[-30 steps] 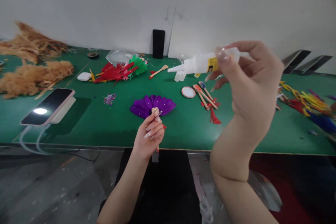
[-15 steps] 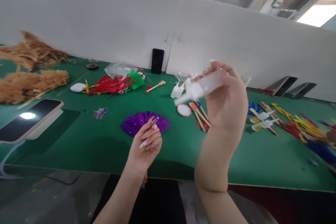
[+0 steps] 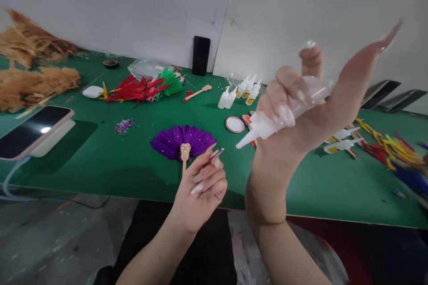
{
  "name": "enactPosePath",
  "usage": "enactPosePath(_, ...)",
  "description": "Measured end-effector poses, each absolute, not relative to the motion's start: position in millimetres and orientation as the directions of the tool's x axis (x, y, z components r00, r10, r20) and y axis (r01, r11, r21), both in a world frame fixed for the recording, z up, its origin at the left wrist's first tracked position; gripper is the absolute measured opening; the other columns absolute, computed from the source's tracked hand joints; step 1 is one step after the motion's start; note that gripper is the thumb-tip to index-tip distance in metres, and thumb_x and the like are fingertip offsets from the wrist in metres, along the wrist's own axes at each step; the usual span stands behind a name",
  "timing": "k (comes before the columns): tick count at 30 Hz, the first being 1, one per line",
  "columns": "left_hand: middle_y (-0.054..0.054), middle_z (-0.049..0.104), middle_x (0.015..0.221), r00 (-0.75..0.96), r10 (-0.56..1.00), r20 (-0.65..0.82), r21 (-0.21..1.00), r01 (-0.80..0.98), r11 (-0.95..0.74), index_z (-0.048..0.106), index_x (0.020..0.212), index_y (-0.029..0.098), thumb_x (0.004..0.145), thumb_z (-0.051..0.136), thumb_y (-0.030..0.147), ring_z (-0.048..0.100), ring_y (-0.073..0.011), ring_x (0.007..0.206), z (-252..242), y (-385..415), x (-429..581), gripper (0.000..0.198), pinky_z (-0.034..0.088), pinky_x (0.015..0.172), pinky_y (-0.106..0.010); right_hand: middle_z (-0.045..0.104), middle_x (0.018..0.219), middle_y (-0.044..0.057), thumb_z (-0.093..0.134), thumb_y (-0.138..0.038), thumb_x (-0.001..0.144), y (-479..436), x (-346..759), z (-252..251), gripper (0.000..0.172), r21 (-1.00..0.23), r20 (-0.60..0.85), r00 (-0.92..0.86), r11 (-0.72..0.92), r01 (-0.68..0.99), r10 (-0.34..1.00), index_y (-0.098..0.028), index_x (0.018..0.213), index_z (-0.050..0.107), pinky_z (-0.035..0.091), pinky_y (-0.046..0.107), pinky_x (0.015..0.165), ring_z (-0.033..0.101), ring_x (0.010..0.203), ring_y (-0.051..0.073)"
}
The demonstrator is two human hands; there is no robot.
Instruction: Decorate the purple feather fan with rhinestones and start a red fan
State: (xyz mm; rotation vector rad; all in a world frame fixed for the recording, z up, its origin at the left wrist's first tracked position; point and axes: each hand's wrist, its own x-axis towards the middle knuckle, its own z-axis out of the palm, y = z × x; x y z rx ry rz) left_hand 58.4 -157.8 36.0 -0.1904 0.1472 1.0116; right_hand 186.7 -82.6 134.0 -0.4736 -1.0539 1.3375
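Observation:
A slim stick-like tool with a shiny tip point(image 3: 217, 155) is pinched in my left hand point(image 3: 202, 191); its exact kind is unclear. That hand is just right of a purple feather fan point(image 3: 174, 142), which lies on the table dotted with small white specks. A wooden handle point(image 3: 184, 156) with a wider, speckled top rests against the fan's lower middle. Raised at the right, my right hand point(image 3: 294, 107) wraps its fingers round a translucent glue bottle point(image 3: 301, 102), thumb stretched away. The bottle's white nozzle points down and left, above the table.
On the green table point(image 3: 133, 173) are small beads point(image 3: 124, 126), a white-centred round lid point(image 3: 235, 124), several glue bottles point(image 3: 247, 87), red and green feathers point(image 3: 140, 89) and a wooden stick point(image 3: 198, 93). A lit phone point(image 3: 36, 131) lies left; a black phone point(image 3: 201, 55) leans on the wall.
My left hand has moved right, off the fan, uncovering the wooden handle. In my right hand, the bottle appears lower and farther right, and the thumb now sticks out. The view has tilted down.

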Motion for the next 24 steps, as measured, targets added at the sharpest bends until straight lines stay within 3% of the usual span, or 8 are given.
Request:
enactPosePath(4,0.007,0.038,0.044,0.518,0.834,-0.188,-0.071,-0.855,0.514,0.058,0.069,0.003,0.095,0.039,0.012,0.039,0.0009,0.032,36.7,-160.9,60.6,0.034,0.03,0.035,-0.012,0.041,0.037,-0.009,0.043,-0.033,0.095,-84.2,184.0,135.1,0.038,-0.657,0.479,-0.1,0.281,-0.699,0.872,-0.022,0.062,0.058,0.034,0.02,0.026,0.035,0.025,0.008)
enactPosePath(9,0.009,0.033,0.044,0.524,0.832,-0.184,-0.076,-0.851,0.519,0.059,0.069,0.001,0.092,0.043,0.011,0.034,0.0013,0.033,42.3,-163.8,61.5,0.03,0.029,0.036,-0.011,0.039,0.035,-0.006,0.022,-0.037,0.1,-87.4,182.0,132.9,0.053,-0.642,0.53,-0.163,0.268,-0.718,0.832,-0.024,0.061,0.055,0.037,0.02,0.025,0.037,0.025,0.011)
enactPosePath(12,0.009,0.032,0.046,0.518,0.84,-0.162,-0.06,-0.855,0.515,0.06,0.069,0.001,0.091,0.045,0.012,0.03,0.0015,0.033,48.5,-165.6,62.2,0.029,0.028,0.036,-0.012,0.037,0.035,-0.007,0.022,-0.034,0.099,-85.4,188.1,131.6,0.047,-0.611,0.567,-0.204,0.242,-0.754,0.798,-0.026,0.059,0.045,0.038,0.021,0.026,0.035,0.025,0.012)
enactPosePath(15,0.009,0.029,0.047,0.521,0.84,-0.148,-0.051,-0.853,0.52,0.061,0.069,0.002,0.092,0.046,0.014,0.027,0.0016,0.034,54.0,-167.3,63.4,0.03,0.028,0.037,-0.012,0.037,0.035,-0.008,0.036,-0.031,0.095,-80.6,194.6,129.4,0.037,-0.559,0.588,-0.276,0.136,-0.818,0.76,-0.027,0.058,0.038,0.039,0.023,0.027,0.042,0.027,0.014)
enactPosePath(18,0.009,0.028,0.048,0.537,0.828,-0.161,-0.06,-0.843,0.534,0.061,0.069,0.003,0.093,0.044,0.016,0.024,0.0011,0.035,56.4,-168.8,64.6,0.033,0.028,0.037,-0.012,0.032,0.034,-0.008,0.034,-0.029,0.094,-81.6,193.4,129.5,0.035,-0.546,0.564,-0.331,0.041,-0.837,0.757,-0.03,0.061,0.044,0.041,0.026,0.029,0.046,0.029,0.017)
enactPosePath(22,0.009,0.028,0.049,0.549,0.817,-0.179,-0.075,-0.835,0.545,0.06,0.067,0.003,0.093,0.043,0.016,0.022,0.0006,0.036,56.0,-169.9,65.6,0.034,0.028,0.037,-0.013,0.028,0.034,-0.01,0.03,-0.024,0.094,-89.2,183.3,132.0,0.034,-0.398,0.565,-0.101,0.162,-0.903,0.819,-0.035,0.077,0.057,0.035,0.017,0.023,0.041,0.023,0.012)
enactPosePath(24,0.009,0.028,0.048,0.545,0.818,-0.184,-0.079,-0.838,0.54,0.06,0.067,0.003,0.093,0.043,0.016,0.021,0.0008,0.036,55.4,-170.2,65.8,0.035,0.028,0.038,-0.013,0.029,0.033,-0.011,0.034,-0.023,0.091,-87.8,183.3,131.5,0.031,-0.352,0.592,-0.075,0.174,-0.92,0.803,-0.036,0.075,0.057,0.031,0.015,0.02,0.04,0.021,0.01)
